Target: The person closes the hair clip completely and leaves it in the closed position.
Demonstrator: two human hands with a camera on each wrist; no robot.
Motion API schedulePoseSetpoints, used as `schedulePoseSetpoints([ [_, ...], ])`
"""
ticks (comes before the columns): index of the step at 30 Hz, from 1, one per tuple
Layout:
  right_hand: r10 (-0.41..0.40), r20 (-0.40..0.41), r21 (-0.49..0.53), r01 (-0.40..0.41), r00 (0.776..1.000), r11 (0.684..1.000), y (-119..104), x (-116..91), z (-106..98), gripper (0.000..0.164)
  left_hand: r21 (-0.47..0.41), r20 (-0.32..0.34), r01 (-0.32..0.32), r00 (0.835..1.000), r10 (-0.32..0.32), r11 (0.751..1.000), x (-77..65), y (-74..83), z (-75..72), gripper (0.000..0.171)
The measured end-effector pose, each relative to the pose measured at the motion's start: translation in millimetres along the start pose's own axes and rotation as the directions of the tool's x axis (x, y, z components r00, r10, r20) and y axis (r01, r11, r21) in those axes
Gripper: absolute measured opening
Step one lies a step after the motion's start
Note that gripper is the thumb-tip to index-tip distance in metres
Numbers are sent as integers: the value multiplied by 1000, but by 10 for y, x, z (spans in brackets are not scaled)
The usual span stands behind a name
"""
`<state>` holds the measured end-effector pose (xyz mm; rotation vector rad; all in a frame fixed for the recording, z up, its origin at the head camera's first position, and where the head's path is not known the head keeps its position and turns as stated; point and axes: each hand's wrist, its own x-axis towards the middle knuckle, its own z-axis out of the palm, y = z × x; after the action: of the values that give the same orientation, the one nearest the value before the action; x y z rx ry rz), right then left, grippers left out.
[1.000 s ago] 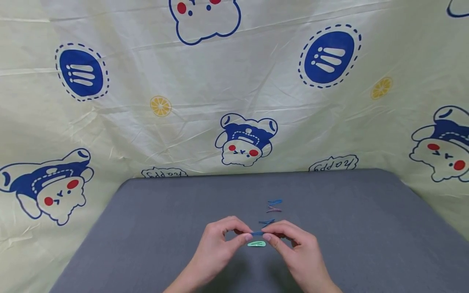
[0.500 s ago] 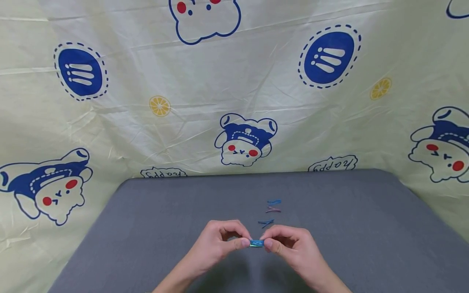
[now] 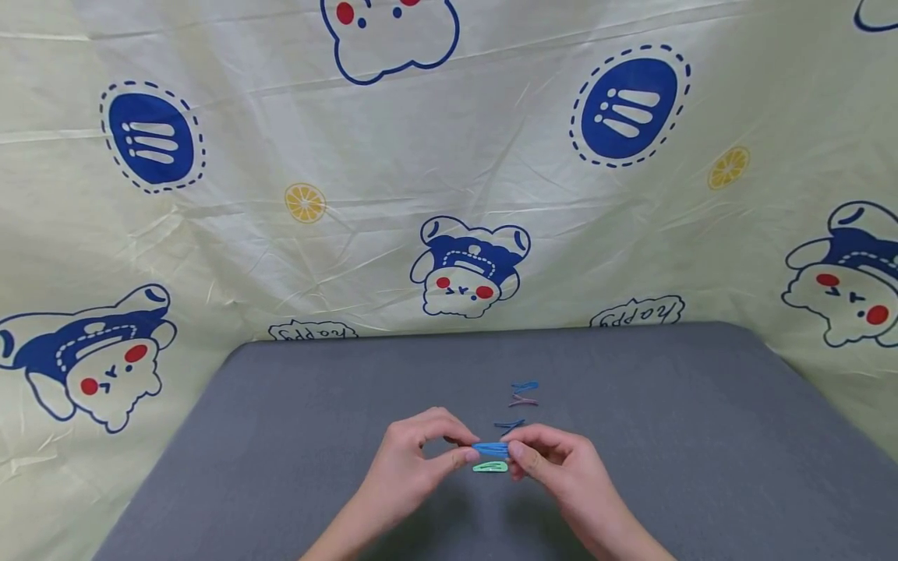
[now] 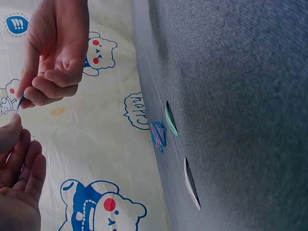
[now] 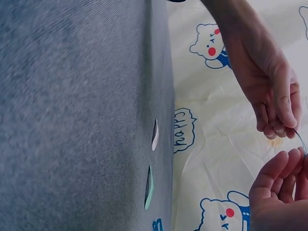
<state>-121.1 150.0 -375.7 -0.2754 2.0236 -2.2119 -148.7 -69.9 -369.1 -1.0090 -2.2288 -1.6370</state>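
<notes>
Between both hands, a blue snap hair clip (image 3: pixel 491 449) is held up above the table, long side crosswise. My left hand (image 3: pixel 414 460) pinches its left end with thumb and forefinger. The right end is gripped the same way by my right hand (image 3: pixel 570 467). Edge-on, the clip shows as a thin curved strip (image 5: pixel 301 140) in the right wrist view. A green hair clip (image 3: pixel 490 467) lies on the table just below it. A pale hair clip (image 4: pixel 191 185) lies near the green one in the left wrist view; the head view does not show it.
Beyond the hands lie a dark blue hair clip (image 3: pixel 510 426), a pinkish hair clip (image 3: pixel 523 401) and another blue hair clip (image 3: pixel 525 386), in a rough column. Grey cloth covers the table (image 3: pixel 316 421). A printed cream curtain (image 3: pixel 365 156) hangs behind its far edge.
Both hands dipped toward the viewer with the blue hair clip over the green one, then rose back. More of the blue clip now shows between the fingers, and the green clip is visible again.
</notes>
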Motion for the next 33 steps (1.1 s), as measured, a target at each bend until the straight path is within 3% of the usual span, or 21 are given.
schedulePoseSetpoints([
  [4,4,30,64,-6,1000,998,-3,-3,-14,23,44,-14,-95,995,95,995,4,-5,3,10],
  [11,-102,-72,-170,88,992,982,-6,-1,-11,25,138,-33,-219,974,226,966,15,-76,34,14],
  [21,-156,-63,-360,123,986,925,-30,1,-9,19,165,-24,-203,978,210,965,11,-80,19,10],
  [28,-156,-58,-429,116,986,896,-37,-9,0,17,190,-2,-179,983,183,965,-1,-111,19,6],
  [33,-194,-23,-455,163,981,875,-46,-19,-3,17,190,22,-168,986,167,967,4,-102,-3,6],
])
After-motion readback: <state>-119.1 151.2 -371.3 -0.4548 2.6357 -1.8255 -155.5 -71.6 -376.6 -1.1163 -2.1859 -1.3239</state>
